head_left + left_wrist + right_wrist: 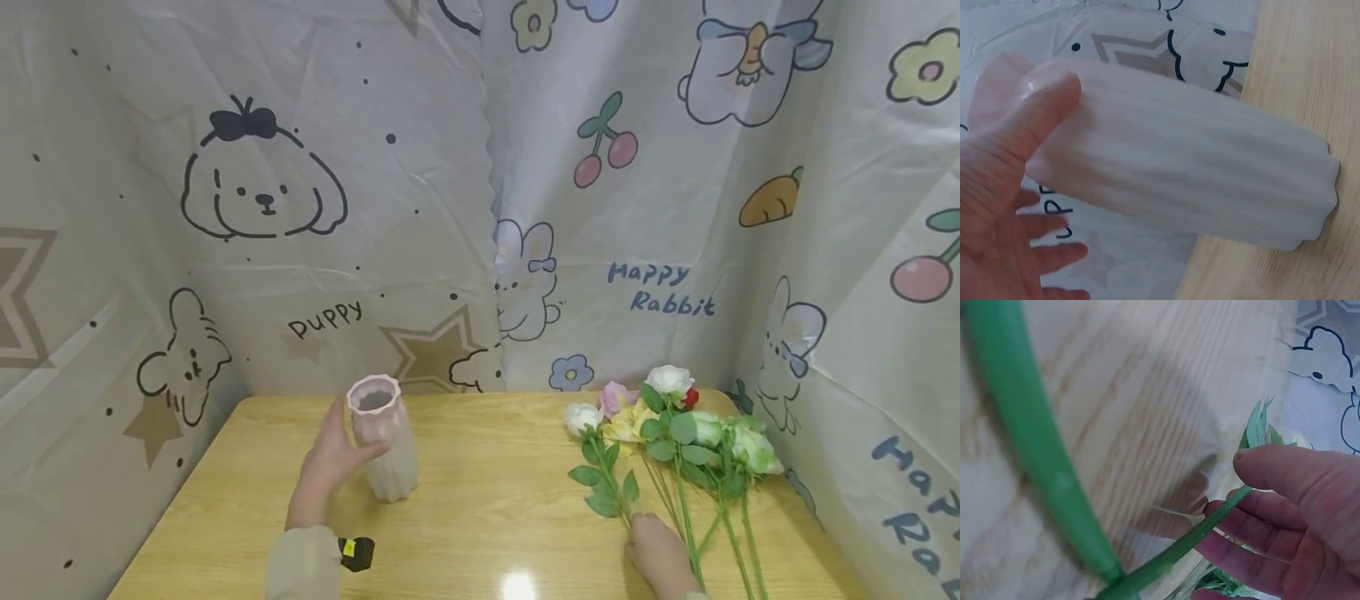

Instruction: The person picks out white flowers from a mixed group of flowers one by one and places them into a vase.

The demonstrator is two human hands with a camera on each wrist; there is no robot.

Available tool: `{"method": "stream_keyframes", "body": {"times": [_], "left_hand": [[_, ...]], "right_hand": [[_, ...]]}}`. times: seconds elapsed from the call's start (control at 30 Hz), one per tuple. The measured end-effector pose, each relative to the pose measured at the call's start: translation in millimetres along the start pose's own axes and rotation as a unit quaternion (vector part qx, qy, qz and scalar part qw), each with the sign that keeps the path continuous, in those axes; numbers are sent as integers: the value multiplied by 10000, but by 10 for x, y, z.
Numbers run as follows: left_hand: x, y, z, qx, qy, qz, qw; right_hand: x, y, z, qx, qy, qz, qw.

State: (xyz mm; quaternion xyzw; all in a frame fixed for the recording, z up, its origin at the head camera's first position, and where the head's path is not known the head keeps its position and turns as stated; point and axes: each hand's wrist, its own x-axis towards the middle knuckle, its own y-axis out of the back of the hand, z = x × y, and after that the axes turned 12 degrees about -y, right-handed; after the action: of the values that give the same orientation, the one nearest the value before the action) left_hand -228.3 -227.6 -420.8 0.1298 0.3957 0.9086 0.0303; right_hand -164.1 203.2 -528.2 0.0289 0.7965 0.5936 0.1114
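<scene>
A pale pink-white ribbed vase (390,458) with a scalloped rim stands upright on the table's left half. My left hand (337,458) is at its neck; in the left wrist view the thumb (1050,109) lies across the upper vase (1179,150), while the other fingers extend apart from it. On the right, my right hand (660,550) holds an artificial white rose (582,419) by its leafy stem. The right wrist view shows that green stem (1191,540) between thumb and curled fingers; its bloom is mostly hidden there.
Beside my right hand lie several artificial flowers: a white rose (670,381), a pink one (617,398), a yellow one (628,423) and greenish-white ones (753,446). A small black object (356,553) with a yellow mark is by the left sleeve. Printed curtains (420,208) enclose the wooden table (487,500).
</scene>
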Motion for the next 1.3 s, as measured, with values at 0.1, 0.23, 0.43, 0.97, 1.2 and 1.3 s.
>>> {"method": "stream_keyframes", "body": {"times": [0.1,0.23,0.43,0.97,1.2,1.3], "left_hand": [[19,3,-32,-213,-181,-87,9996],[39,-2,-91,-542,-78,-331,9980],[62,8,-143,-1126,72,-623,9917],[129,83,-150,-724,-313,-758,9940],[126,32,-113,-980,-322,-811,9914],[126,-11,-76,-1025,-321,-839,9907]], "right_hand": [[-14,20,96,105,98,-58,9999],[-41,55,32,-69,-197,12,9998],[-15,66,-4,-271,-294,36,9992],[-73,111,-71,-426,-302,388,9979],[-92,131,-58,-180,-422,276,9986],[-94,161,-66,-208,-377,218,9988]]}}
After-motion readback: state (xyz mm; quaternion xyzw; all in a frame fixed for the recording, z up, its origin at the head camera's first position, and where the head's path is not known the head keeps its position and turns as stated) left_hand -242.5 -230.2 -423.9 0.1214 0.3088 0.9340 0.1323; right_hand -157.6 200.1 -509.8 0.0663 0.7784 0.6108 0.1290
